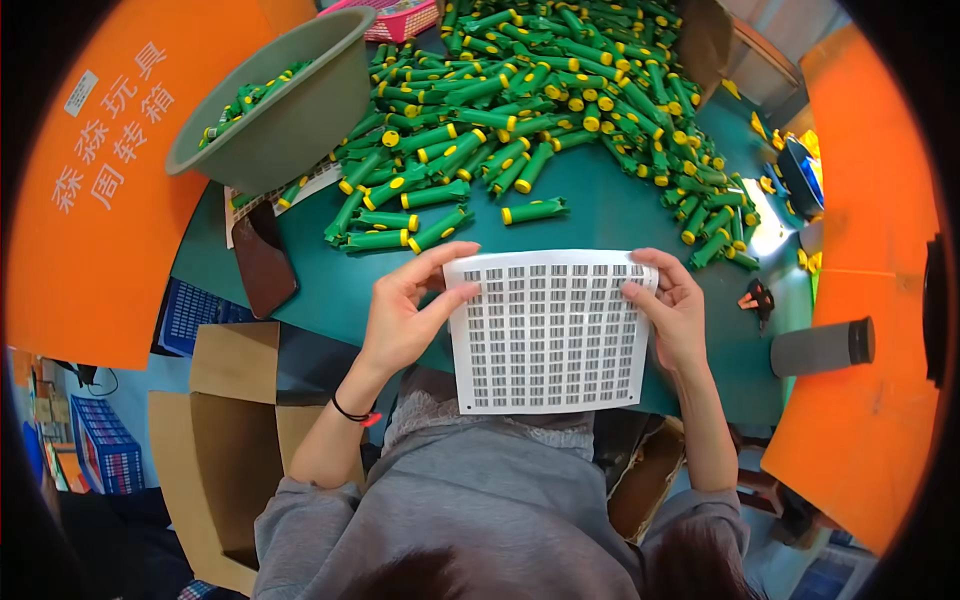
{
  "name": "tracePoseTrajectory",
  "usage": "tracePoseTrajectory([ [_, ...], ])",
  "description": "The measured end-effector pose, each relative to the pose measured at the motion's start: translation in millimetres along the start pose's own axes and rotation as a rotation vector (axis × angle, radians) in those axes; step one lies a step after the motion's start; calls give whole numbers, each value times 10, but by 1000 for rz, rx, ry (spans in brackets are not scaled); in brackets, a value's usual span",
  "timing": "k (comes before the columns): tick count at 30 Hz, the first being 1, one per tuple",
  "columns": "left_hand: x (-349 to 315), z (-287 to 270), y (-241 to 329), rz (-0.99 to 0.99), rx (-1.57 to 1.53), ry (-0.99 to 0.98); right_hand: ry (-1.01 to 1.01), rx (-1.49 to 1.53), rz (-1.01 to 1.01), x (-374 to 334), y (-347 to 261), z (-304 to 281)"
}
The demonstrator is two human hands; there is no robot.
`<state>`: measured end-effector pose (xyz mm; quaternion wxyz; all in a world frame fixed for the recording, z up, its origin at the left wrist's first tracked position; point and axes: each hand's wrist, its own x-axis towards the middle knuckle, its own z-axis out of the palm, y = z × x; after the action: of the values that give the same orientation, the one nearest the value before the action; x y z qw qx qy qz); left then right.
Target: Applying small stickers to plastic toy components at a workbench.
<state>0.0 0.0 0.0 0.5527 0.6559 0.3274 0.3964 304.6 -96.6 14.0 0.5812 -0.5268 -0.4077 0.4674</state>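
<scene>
The left hand (412,308) had the upper left corner of a white sheet (550,335) pinched between thumb and curled fingers; the right hand (678,308) gripped the upper right corner likewise. The sheet, printed with rows of small dark labels, hung before the person's lap at the near edge of the green counter (610,215). Beyond it lay a heap of green tubes (560,85) with yellow ends, one lying apart. A basin (300,125) stood left of the heap, a flask (815,348) to the right.
</scene>
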Motion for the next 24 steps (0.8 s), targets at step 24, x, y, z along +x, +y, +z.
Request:
tracePoseTrajectory([
  [24, 3, 168, 492, -1, 319, -172, 136, -280, -187, -572, -210, -234],
])
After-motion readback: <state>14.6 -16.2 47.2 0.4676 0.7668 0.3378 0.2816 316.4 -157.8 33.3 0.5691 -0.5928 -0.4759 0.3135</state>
